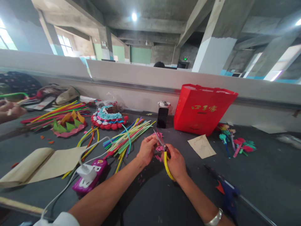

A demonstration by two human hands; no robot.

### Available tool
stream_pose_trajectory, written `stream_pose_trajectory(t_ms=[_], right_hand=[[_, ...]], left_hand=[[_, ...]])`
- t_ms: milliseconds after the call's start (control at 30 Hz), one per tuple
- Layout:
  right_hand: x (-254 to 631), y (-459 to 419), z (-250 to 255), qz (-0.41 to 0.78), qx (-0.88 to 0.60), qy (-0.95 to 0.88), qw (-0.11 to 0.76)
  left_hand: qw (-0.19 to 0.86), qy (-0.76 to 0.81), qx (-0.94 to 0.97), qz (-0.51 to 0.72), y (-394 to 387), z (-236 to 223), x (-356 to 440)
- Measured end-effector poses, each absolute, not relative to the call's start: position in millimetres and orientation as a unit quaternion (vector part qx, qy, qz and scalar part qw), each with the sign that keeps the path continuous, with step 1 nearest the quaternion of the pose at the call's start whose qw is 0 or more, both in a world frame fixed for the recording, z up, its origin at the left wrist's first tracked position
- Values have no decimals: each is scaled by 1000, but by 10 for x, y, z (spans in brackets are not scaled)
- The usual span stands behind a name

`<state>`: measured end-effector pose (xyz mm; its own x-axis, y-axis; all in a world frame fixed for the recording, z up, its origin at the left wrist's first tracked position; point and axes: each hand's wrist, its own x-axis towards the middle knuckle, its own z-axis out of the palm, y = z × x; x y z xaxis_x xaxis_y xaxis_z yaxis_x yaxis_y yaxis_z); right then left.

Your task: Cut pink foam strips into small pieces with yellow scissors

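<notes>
My right hand (176, 163) is closed round the yellow handles of a pair of scissors (164, 153), whose blades point up and away from me. My left hand (147, 149) pinches a small pink fuzzy piece (158, 135) right at the blades. Pink scraps (158, 158) lie on the dark table (152, 197) between my hands. A loose bundle of coloured pipe cleaners (128, 136) lies just left of my left hand.
A red bag (203, 108) and a black bottle (162, 114) stand at the back. A blue glue gun (225, 190) lies right, finished flowers (235, 142) beyond. A purple power strip (90, 177), brown paper (39, 164) and craft pieces (107, 117) lie left. Another person's hand (9, 110) shows far left.
</notes>
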<state>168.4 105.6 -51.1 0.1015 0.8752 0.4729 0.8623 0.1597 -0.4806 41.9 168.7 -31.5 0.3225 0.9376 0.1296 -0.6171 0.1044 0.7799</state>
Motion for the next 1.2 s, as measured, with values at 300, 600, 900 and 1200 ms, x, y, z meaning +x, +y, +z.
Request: stream_pose_trajectory(t_ms=[300, 600, 900, 1200], right_hand=[[1676, 1066, -572, 36, -637, -665, 388], [1680, 1065, -563, 42, -637, -666, 386], [1684, 1076, -568, 27, -651, -654, 384], [1693, 1062, -509, -21, -687, -643, 338]], left_hand=[[723, 207, 376, 542, 1679, -304, 414], [719, 210, 373, 547, 1688, -302, 410], [719, 211, 375, 546, 1691, -296, 396], [723, 201, 376, 544, 1694, -302, 401]])
